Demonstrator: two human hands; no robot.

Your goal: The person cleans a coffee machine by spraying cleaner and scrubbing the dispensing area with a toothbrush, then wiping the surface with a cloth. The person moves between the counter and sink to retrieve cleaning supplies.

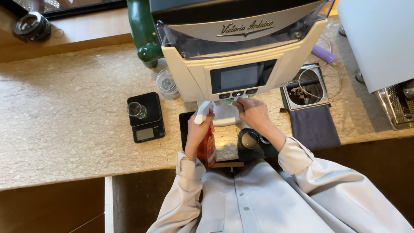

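My left hand [197,131] grips a spray bottle [206,146] with a white trigger head and orange-red body, held just below a cream-coloured coffee grinder [241,64]. My right hand [252,111] reaches up under the grinder's front, below its dark screen and row of buttons, pinching a small green thing [232,100] at the spout area. The white round base [226,114] of the grinder sits between my hands. What the green thing is cannot be made out.
A black scale [146,121] with a small glass [136,110] on it stands left of the grinder. A clear lidded cup [166,84], a green object [144,32], a metal knock box [307,88], a dark cloth [314,127] and a round black holder [249,141] lie on the stone counter [64,116].
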